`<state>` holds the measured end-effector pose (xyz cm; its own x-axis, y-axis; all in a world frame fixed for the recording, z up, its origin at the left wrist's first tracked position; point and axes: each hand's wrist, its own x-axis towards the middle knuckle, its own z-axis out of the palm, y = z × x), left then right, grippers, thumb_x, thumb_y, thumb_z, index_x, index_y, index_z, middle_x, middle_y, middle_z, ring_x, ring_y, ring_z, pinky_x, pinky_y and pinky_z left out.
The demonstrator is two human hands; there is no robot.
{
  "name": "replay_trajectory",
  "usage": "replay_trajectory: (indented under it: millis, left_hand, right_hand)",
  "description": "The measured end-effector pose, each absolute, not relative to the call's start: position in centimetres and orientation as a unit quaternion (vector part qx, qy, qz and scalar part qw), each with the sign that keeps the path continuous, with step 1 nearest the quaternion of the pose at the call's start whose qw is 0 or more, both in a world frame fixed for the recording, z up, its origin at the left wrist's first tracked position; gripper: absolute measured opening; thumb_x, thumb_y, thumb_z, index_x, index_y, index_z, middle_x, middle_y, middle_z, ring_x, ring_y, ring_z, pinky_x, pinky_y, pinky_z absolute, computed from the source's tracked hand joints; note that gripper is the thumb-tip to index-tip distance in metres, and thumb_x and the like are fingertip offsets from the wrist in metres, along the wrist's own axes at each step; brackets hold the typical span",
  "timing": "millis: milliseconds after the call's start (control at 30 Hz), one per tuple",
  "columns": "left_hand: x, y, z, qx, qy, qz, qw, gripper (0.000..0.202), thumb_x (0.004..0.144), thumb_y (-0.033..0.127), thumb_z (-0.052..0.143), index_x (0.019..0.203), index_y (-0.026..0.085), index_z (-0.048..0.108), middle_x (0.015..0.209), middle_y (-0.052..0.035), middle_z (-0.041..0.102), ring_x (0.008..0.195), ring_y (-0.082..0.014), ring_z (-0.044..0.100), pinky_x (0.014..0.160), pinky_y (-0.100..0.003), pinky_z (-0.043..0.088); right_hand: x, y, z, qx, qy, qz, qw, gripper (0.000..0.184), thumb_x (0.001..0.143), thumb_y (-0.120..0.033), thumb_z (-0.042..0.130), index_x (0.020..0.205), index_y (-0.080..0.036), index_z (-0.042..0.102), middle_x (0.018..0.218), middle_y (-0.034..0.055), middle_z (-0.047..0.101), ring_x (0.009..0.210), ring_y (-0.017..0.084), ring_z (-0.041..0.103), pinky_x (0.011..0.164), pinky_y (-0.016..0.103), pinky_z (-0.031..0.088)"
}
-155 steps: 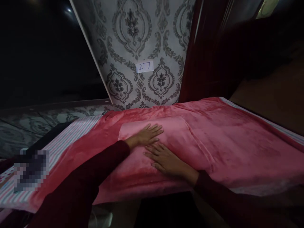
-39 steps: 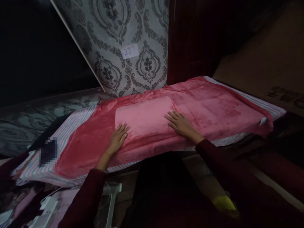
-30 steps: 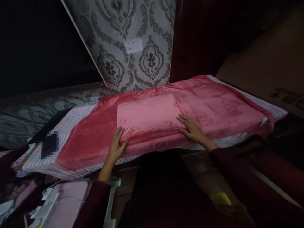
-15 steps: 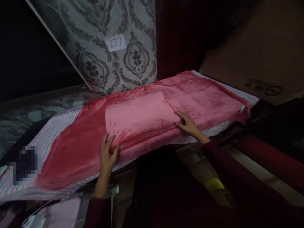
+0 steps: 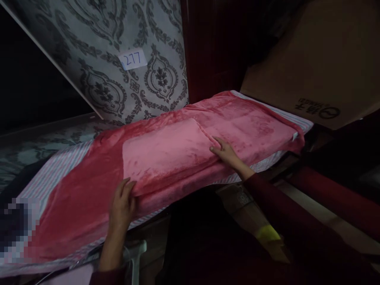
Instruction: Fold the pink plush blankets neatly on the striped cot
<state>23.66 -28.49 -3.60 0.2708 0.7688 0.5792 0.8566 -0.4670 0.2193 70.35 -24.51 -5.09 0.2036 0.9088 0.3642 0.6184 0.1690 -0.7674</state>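
Note:
A plush pink cloth (image 5: 160, 148), folded into a rectangular panel, lies on a larger pink plush blanket (image 5: 80, 206) spread over striped bedding. My left hand (image 5: 121, 204) is at the panel's near left corner, its fingers drawn together on the edge and the thumb partly hidden. At the near right corner, my right hand (image 5: 227, 153) rests on the cloth with thumb and forefinger apart. Fold layers show along the panel's near side, between the two hands. To the right, the blanket continues flat, with a small white tag (image 5: 295, 136) near its end.
Striped bedding (image 5: 63, 162) shows around the blanket. Behind it stands a patterned wall panel (image 5: 162, 77) with a paper label (image 5: 133, 59) reading 277. A large cardboard box (image 5: 314, 67) is at the back right. A pale frame part (image 5: 138, 253) rises below my left hand.
The view has shifted, so the bedding sits further left. My left hand's fingers have drawn together at the panel's corner. My right thumb and forefinger have come somewhat closer.

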Motion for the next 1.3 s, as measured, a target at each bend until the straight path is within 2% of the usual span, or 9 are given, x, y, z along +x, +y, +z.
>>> replay_trajectory:
  millis: [67,167,300,433,567,700,867,1033,1300]
  left_hand:
    - [23.5,-28.1,-3.2,-0.784,-0.514,-0.340,0.078,0.047,0.085,0.013,0.050,0.126,0.028,0.066,0.139,-0.0094,0.062,0.132,-0.0294,0.059,0.115,-0.050,0.049]
    - [23.1,-28.2,-3.2,-0.786,-0.520,-0.330,0.055,0.046,0.082,0.015,0.049,0.123,0.025,0.067,0.135,-0.0109,0.065,0.130,-0.0299,0.061,0.114,-0.050,0.050]
    - [23.6,-29.8,-2.6,-0.782,-0.537,-0.314,0.043,0.057,0.085,0.022,0.052,0.141,0.027,0.059,0.152,-0.0107,0.056,0.143,-0.0334,0.050,0.120,-0.056,0.041]
    - [28.3,-29.8,-0.2,-0.789,-0.548,-0.274,0.041,0.060,0.099,0.036,0.045,0.159,0.028,0.041,0.165,-0.0093,0.044,0.155,-0.0315,0.035,0.129,-0.059,0.022]
    - [35.0,-27.9,0.5,-0.804,-0.559,-0.202,0.030,0.064,0.101,0.045,0.047,0.160,0.022,0.041,0.171,-0.0138,0.033,0.160,-0.0371,0.023,0.129,-0.065,0.009]
    - [38.4,-27.5,-1.2,-0.806,-0.577,-0.130,0.037,0.066,0.097,0.049,0.057,0.158,0.027,0.047,0.173,-0.0129,0.026,0.159,-0.0439,0.019,0.124,-0.074,0.012]
    - [38.3,-27.8,-2.1,-0.808,-0.576,-0.102,0.074,0.064,0.097,0.045,0.060,0.157,0.029,0.049,0.171,-0.0134,0.031,0.158,-0.0439,0.024,0.123,-0.072,0.019]
    - [38.0,-27.4,-2.1,-0.806,-0.572,-0.125,0.083,0.061,0.097,0.044,0.060,0.155,0.029,0.052,0.170,-0.0140,0.032,0.156,-0.0460,0.027,0.121,-0.074,0.022]
    - [38.0,-27.3,-2.2,-0.804,-0.572,-0.138,0.083,0.060,0.097,0.044,0.059,0.155,0.030,0.052,0.170,-0.0124,0.032,0.156,-0.0450,0.028,0.121,-0.073,0.022]
  right_hand:
    - [70.4,-24.6,-4.8,-0.606,-0.611,0.164,0.482,0.070,0.089,-0.051,0.057,0.150,-0.017,0.055,0.147,0.0130,0.062,0.128,0.034,0.062,0.107,0.054,0.052]
    - [71.0,-25.8,-5.2,-0.610,-0.624,0.162,0.461,0.066,0.088,-0.049,0.058,0.147,-0.018,0.058,0.140,0.0130,0.067,0.121,0.035,0.065,0.104,0.055,0.054]
    - [71.3,-27.6,-4.8,-0.637,-0.635,0.110,0.423,0.062,0.094,-0.052,0.052,0.145,-0.018,0.061,0.130,0.0158,0.071,0.119,0.039,0.065,0.103,0.060,0.052]
    - [67.2,-26.9,-1.3,-0.576,-0.714,0.031,0.397,0.061,0.105,-0.051,0.038,0.156,-0.021,0.050,0.148,0.0145,0.060,0.138,0.036,0.053,0.117,0.060,0.040]
    - [60.0,-25.0,0.9,-0.503,-0.814,0.021,0.289,0.060,0.106,-0.048,0.041,0.160,-0.024,0.045,0.166,0.0113,0.041,0.152,0.036,0.036,0.123,0.062,0.029]
    - [56.5,-24.7,-1.4,-0.503,-0.842,0.000,0.195,0.055,0.105,-0.041,0.046,0.158,-0.028,0.048,0.169,0.0057,0.037,0.158,0.034,0.025,0.127,0.063,0.016]
    - [56.8,-24.5,-3.1,-0.510,-0.840,-0.030,0.182,0.054,0.107,-0.043,0.044,0.159,-0.030,0.046,0.170,0.0041,0.035,0.159,0.029,0.025,0.129,0.057,0.016]
    - [60.5,-23.3,-2.5,-0.589,-0.794,-0.022,0.152,0.065,0.105,-0.054,0.045,0.161,-0.021,0.044,0.170,0.0128,0.032,0.158,0.033,0.027,0.127,0.056,0.023]
    - [65.2,-24.1,-0.7,-0.684,-0.720,0.008,0.121,0.065,0.106,-0.048,0.042,0.159,-0.012,0.044,0.168,0.0201,0.033,0.157,0.038,0.027,0.123,0.066,0.025]
